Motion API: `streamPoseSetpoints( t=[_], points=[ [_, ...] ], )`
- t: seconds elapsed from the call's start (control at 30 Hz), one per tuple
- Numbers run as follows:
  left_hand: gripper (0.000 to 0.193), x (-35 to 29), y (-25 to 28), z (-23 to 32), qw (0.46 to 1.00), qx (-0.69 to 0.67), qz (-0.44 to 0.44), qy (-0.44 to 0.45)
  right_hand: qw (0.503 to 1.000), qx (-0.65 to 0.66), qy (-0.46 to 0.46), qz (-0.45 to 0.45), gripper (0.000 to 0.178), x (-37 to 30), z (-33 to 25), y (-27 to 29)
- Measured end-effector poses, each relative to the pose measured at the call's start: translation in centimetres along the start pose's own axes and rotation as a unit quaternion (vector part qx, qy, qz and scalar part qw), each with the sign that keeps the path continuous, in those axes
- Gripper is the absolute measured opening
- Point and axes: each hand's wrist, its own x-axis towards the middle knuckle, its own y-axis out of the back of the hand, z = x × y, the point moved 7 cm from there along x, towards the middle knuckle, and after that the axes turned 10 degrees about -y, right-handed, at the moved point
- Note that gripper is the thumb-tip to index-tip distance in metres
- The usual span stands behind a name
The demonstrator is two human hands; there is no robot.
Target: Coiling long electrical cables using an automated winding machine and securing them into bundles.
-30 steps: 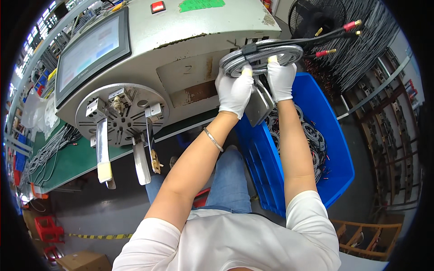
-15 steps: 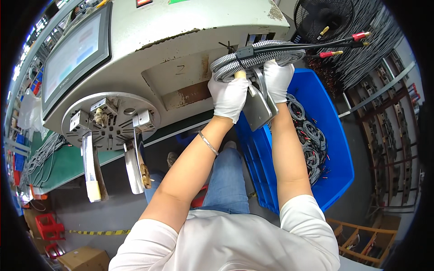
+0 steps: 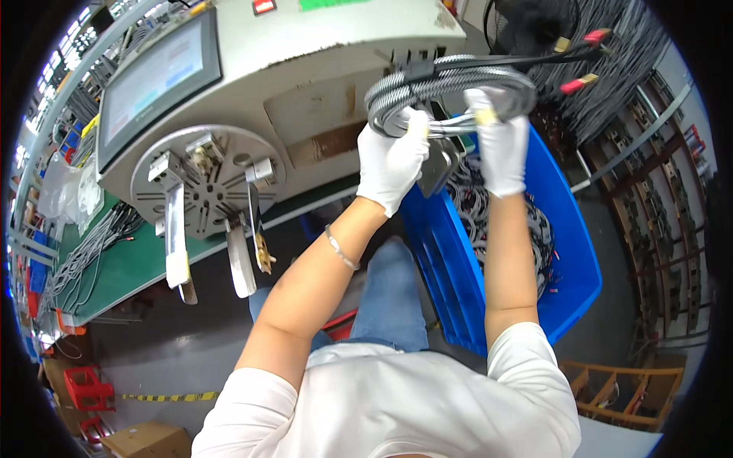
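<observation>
A coil of grey-and-white braided cable hangs in front of the machine, held at both ends. My left hand, in a white glove, grips its left end with the thumb on the near side. At the right end, my gloved right hand is wrapped round the loops, smeared by motion. Black leads run off to the right and end in red and gold plugs. Just below the coil, between my hands, are flat grey metal plates, partly hidden by the left hand.
A blue bin at the right contains several coiled cables. To the left, a round slotted disc carries protruding metal arms, below a touchscreen. Loose cables lie on the green bench. A fan stands behind.
The coil has come off the grey plates and its loops have opened wider. My right hand has moved right and down slightly, apart from the left. The view has shifted a little.
</observation>
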Motion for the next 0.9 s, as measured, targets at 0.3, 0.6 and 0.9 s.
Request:
streamPoseSetpoints(
  t=[0.3, 0.6, 0.9],
  points=[
    [0.045, -17.3, 7.9, -3.7, 0.854, 0.263, -0.413, 0.173, 0.93, 0.059, -0.338, 0.13, 0.017, -8.5, 9.7, 17.2],
    [0.03, -26.4, 38.3, 5.0, 0.732, 0.591, -0.045, 0.335, 0.813, -0.028, -0.498, 0.301, 0.036, -16.3, 33.7, 27.7],
    [0.023, -15.7, 49.9, 22.9, 0.571, 0.774, 0.262, -0.078, 0.781, -0.294, -0.535, 0.134, 0.059, -15.3, 41.1, 22.6]
  ],
)
